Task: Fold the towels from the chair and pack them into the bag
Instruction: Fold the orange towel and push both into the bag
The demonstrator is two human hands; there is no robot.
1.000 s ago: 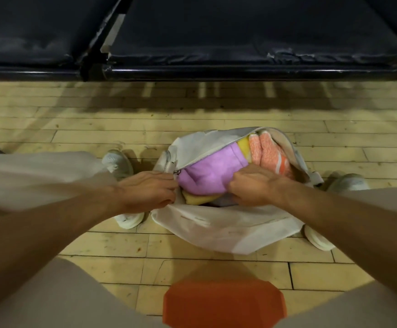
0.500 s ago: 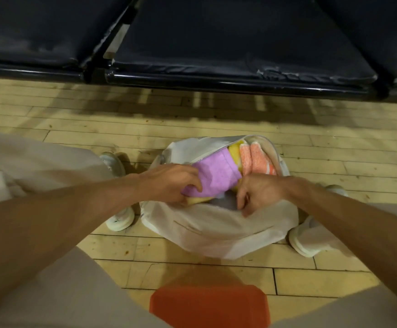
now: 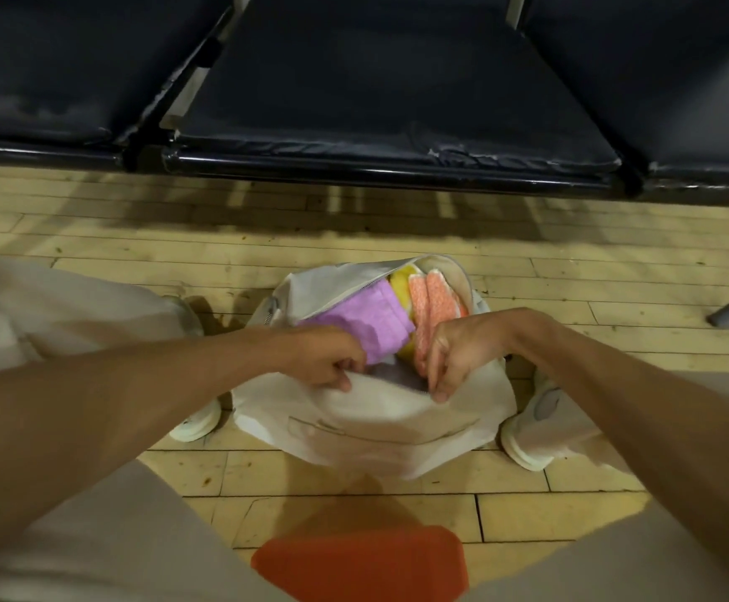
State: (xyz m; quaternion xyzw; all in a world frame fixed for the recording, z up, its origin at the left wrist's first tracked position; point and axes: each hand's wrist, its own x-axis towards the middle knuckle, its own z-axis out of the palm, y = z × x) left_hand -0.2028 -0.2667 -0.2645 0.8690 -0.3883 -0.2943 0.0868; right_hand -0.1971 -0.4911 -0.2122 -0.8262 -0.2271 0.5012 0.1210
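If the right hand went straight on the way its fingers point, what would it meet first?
Likely the white bag's near wall: the right hand's fingers point down onto its rim and seem to pinch it.

towels (image 3: 367, 323), the left hand (image 3: 328, 362) and the right hand (image 3: 454, 354) block the bag (image 3: 371, 427) mouth. beyond the bag, floor (image 3: 354, 236) lies open to the chairs (image 3: 376, 102).

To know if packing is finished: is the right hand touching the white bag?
Touching. In the head view the right hand pinches the near rim of the white bag, no gap.
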